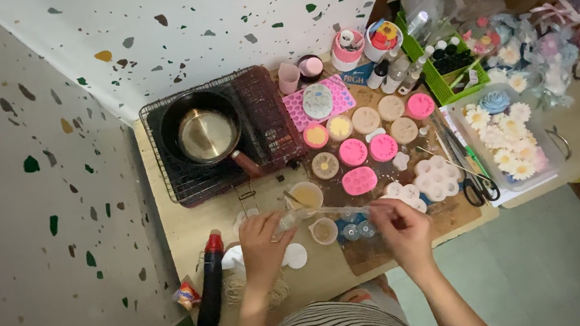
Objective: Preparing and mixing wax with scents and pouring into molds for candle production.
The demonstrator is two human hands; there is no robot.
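At lower centre of the frame, the left hand [262, 242] and right hand [401, 227] each pinch one end of a thin clear tube [324, 214], held level above a small cup [323, 231], just below a cup of yellowish liquid [306, 196].

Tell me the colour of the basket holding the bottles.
The basket is bright green, seen in the head view.

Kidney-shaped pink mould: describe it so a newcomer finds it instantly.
Start at the black saucepan on the wire rack, then go right along the wooden table to the round moulds. The kidney-shaped pink mould lies nearest the person; its neighbours are round.
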